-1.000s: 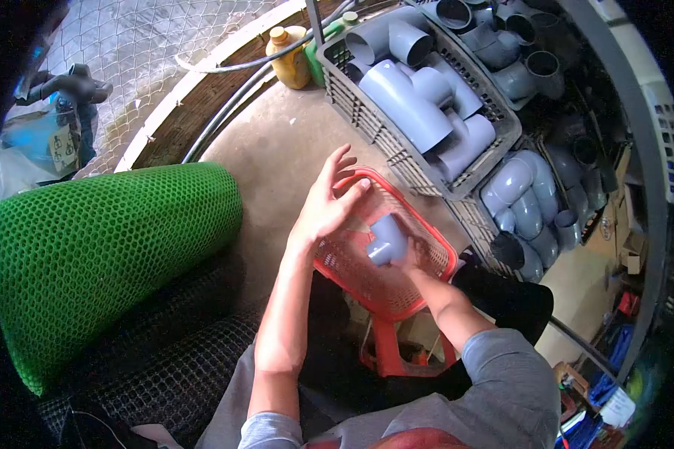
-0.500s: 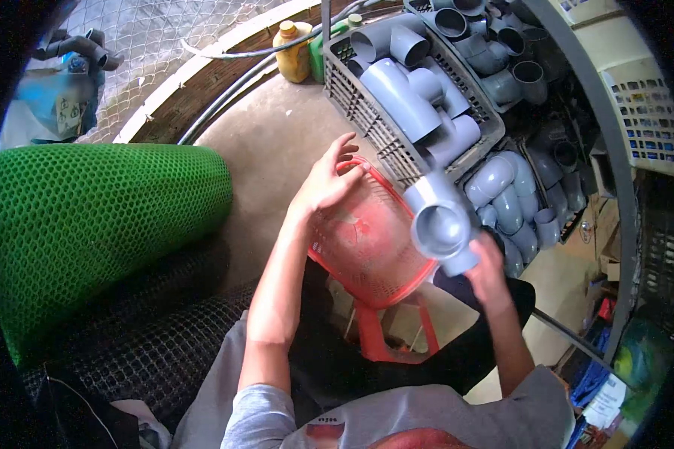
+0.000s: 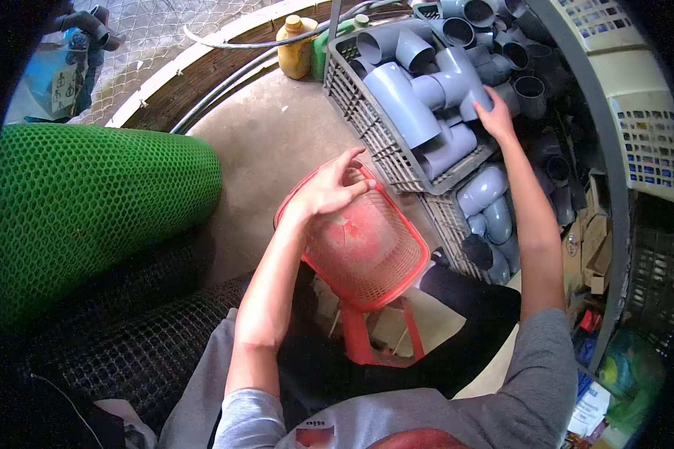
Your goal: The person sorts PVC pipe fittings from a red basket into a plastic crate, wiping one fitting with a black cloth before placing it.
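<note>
My left hand (image 3: 328, 188) is at the far rim of a red plastic basket (image 3: 414, 258), thumb on the inner side and fingers over the edge. The basket is tilted toward me and holds nothing, with a whitish, scuffed bottom. My right hand (image 3: 496, 118) reaches out to a grey plastic pipe tee (image 3: 457, 78), its thumb and fingers against the near end. This tee lies on other grey pipe fittings (image 3: 401, 101) in a dark slatted crate (image 3: 386, 161). Part of my right fingers is hidden behind the tee.
A red stool (image 3: 358, 337) stands below the basket. More crates with grey elbows (image 3: 483, 188) sit at the right. A green mesh roll (image 3: 105, 217) and black mesh roll (image 3: 150, 337) lie left. Yellow (image 3: 295, 52) and green jugs stand at the back.
My right hand has carried the tee from beside the basket up and away onto the crate's fittings. The basket has shifted slightly left, with my left hand still at its rim.
</note>
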Available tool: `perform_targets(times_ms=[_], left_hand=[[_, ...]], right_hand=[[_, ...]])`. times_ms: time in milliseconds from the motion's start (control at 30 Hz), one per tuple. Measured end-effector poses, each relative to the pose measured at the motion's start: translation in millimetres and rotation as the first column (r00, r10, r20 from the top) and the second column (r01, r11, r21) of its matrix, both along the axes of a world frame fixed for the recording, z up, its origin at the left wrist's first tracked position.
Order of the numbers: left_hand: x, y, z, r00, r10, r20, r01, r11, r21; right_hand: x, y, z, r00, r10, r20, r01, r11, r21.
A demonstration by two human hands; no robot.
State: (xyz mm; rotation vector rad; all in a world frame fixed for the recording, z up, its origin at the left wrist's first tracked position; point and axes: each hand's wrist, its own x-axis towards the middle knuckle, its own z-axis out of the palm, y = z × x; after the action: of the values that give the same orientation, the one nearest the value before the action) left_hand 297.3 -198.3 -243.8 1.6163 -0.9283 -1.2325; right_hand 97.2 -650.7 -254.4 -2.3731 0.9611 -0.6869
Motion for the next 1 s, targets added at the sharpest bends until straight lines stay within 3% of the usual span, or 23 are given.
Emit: perform_targets(times_ms=[67, 100, 167, 300, 400, 500, 567, 600, 667, 767, 833, 900, 1000], left_hand=[[-1.6, 0.8, 3.5, 1.000, 0.013, 0.024, -0.013, 1.000, 0.023], [-0.6, 1.4, 4.3, 1.000, 0.013, 0.028, -0.013, 1.000, 0.023], [-1.7, 2.7, 5.8, 1.000, -0.017, 0.023, 0.017, 0.999, 0.035], [-2.1, 5.9, 4.7, 0.994, -0.060, 0.090, 0.058, 0.998, 0.027], [-2.8, 7.6, 1.5, 0.997, -0.068, 0.048, 0.067, 0.998, 0.012], [0.0, 8.2, 10.9, 0.991, -0.109, 0.076, 0.105, 0.993, 0.054], [-0.8, 8.9, 14.3, 0.994, -0.085, 0.066, 0.083, 0.996, 0.034], [0.3, 10.7, 15.2, 0.997, -0.064, 0.053, 0.063, 0.998, 0.017], [2.0, 14.6, 6.4, 0.993, -0.060, 0.106, 0.060, 0.998, -0.002], [1.3, 18.7, -11.1, 0.985, -0.063, 0.163, 0.067, 0.998, -0.018], [3.1, 20.0, -10.8, 0.980, -0.074, 0.184, 0.078, 0.997, -0.013], [4.6, 19.9, -4.9, 0.994, -0.051, 0.099, 0.053, 0.998, -0.024], [5.5, 19.2, 10.0, 0.991, -0.079, 0.110, 0.077, 0.997, 0.023]], right_hand=[[4.8, 0.0, -9.9, 0.948, 0.015, -0.317, -0.018, 1.000, -0.004], [9.2, 1.1, -11.0, 0.950, 0.015, -0.312, -0.017, 1.000, -0.004], [14.9, 3.5, -13.1, 0.948, 0.193, -0.254, -0.210, 0.977, -0.038], [30.2, 9.3, -14.0, 0.917, 0.190, -0.349, -0.224, 0.973, -0.059], [33.7, 13.2, -7.0, 0.921, 0.188, -0.341, -0.168, 0.982, 0.088], [22.2, 12.8, -12.0, 0.927, 0.241, -0.289, -0.244, 0.970, 0.026], [13.8, 2.7, -28.8, 0.936, 0.296, -0.193, -0.319, 0.942, -0.104], [15.8, 14.5, -21.0, 0.937, 0.297, -0.185, -0.319, 0.942, -0.107], [15.6, 49.8, 4.4, 0.869, 0.129, -0.478, -0.261, 0.940, -0.221], [22.7, 49.6, 5.3, 0.828, 0.046, -0.558, -0.164, 0.973, -0.163], [16.4, 59.3, 0.0, 0.844, 0.012, -0.536, -0.175, 0.951, -0.254], [17.7, 62.0, -6.3, 0.864, -0.009, -0.504, -0.192, 0.918, -0.346], [11.4, 64.0, -17.7, 0.946, 0.015, -0.322, -0.176, 0.861, -0.477]])
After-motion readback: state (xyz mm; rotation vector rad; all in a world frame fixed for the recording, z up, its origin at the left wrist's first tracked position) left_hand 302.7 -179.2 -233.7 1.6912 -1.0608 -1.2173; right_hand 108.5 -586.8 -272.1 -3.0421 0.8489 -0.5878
